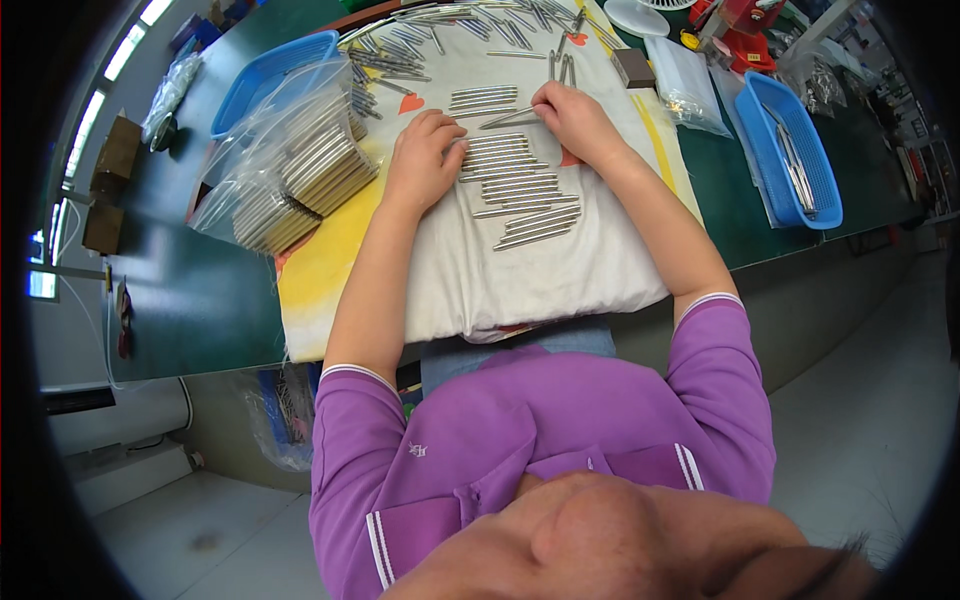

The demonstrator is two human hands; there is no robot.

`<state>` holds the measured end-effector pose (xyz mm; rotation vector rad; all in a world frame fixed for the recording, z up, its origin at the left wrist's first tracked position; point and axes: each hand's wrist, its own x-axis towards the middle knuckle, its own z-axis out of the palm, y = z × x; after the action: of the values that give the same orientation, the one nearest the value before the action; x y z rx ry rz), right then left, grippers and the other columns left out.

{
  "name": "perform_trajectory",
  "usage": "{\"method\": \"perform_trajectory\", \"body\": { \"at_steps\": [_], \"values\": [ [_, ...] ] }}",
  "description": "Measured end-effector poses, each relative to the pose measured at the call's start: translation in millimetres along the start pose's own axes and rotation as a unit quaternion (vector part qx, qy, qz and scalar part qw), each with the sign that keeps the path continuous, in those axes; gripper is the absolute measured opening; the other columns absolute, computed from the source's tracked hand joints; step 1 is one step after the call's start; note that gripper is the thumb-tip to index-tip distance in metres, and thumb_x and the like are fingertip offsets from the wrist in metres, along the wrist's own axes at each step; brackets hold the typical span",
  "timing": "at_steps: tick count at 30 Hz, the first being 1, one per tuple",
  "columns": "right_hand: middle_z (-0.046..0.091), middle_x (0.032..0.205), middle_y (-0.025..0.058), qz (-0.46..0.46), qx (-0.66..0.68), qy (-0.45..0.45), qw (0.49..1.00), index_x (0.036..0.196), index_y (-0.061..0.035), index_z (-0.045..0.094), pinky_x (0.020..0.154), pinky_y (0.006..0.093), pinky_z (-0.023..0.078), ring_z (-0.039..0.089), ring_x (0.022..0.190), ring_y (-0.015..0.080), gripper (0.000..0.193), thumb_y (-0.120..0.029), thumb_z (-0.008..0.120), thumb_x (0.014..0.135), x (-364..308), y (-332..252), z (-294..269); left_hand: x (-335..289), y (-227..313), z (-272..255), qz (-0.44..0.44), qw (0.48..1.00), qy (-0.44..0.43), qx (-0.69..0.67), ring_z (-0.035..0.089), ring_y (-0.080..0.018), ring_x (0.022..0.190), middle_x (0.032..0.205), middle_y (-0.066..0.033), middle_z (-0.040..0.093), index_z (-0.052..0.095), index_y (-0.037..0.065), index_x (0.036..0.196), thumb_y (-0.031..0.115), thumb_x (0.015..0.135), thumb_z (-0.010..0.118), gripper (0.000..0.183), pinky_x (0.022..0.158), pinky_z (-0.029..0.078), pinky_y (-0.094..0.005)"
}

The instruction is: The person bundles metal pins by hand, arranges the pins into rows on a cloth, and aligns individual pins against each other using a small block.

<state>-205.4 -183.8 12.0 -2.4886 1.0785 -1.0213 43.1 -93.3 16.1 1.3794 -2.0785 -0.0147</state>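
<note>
Creased white cloth [450, 280], slim metal rods [500, 158], right hand [578, 120] holding one

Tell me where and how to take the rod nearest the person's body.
Likely best pinched by its left end, coming from above and the left: the slim rod lies crosswise, with bare cloth off that end, while other rods lie close on its far side.
</note>
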Motion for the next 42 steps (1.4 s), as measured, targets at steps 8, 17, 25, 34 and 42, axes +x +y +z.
{"method": "perform_trajectory", "body": {
  "at_steps": [8,17,25,34,42],
  "values": [
    [0.07,0.092,0.012,0.184,-0.094,0.338,0.918,0.099,-0.0037,0.068,0.075,0.0326,0.052,0.067,0.082,0.0226,0.018,-0.019,0.067,0.091,-65,76,-176,-13,9,-1,0.004,1.0,-0.024,-0.006,0.057,-0.0305,0.112,0.111,-0.0104,0.066,0.069,0.002,0.105,0.012,0.086,0.062,0.022,0.095,0.046,-0.0409],
    [0.071,0.098,0.013,0.361,-0.38,0.292,0.8,0.098,-0.0076,0.071,0.079,0.0425,0.052,0.067,0.089,0.0322,0.021,-0.025,0.066,0.088,-182,181,-286,-19,-2,15,-0.02,0.999,-0.021,0.036,0.045,-0.0339,0.13,0.129,-0.0094,0.06,0.061,0.005,0.123,0.022,0.089,0.062,0.039,0.11,0.033,-0.0466],
    [0.07,0.095,0.0105,0.145,-0.115,0.21,0.96,0.099,-0.007,0.072,0.078,0.0337,0.052,0.066,0.087,0.0257,0.016,-0.017,0.064,0.09,-65,66,-161,-21,-7,24,-0.048,0.995,-0.04,0.081,0.034,-0.0384,0.138,0.142,-0.0113,0.048,0.055,0.008,0.133,0.028,0.095,0.053,0.043,0.113,0.027,-0.048],
    [0.066,0.112,0.0066,-0.08,-0.025,-0.096,0.992,0.111,-0.0094,0.069,0.091,0.0389,0.049,0.06,0.106,0.0285,0.027,-0.011,0.056,0.088,-3,-17,12,-16,-12,27,-0.046,0.995,-0.054,0.065,0.029,-0.0385,0.14,0.148,-0.0132,0.041,0.051,0.006,0.136,0.033,0.097,0.049,0.048,0.117,0.019,-0.0517],
    [0.062,0.117,0.0091,-0.073,-0.074,-0.09,0.99,0.121,-0.0092,0.065,0.095,0.0396,0.047,0.056,0.111,0.0297,0.036,-0.004,0.053,0.088,0,-14,24,-15,-2,11,-0.028,0.997,-0.041,0.053,0.035,-0.0346,0.138,0.137,-0.0097,0.052,0.058,0.005,0.129,0.025,0.094,0.055,0.04,0.114,0.027,-0.0458]
  ]
}}
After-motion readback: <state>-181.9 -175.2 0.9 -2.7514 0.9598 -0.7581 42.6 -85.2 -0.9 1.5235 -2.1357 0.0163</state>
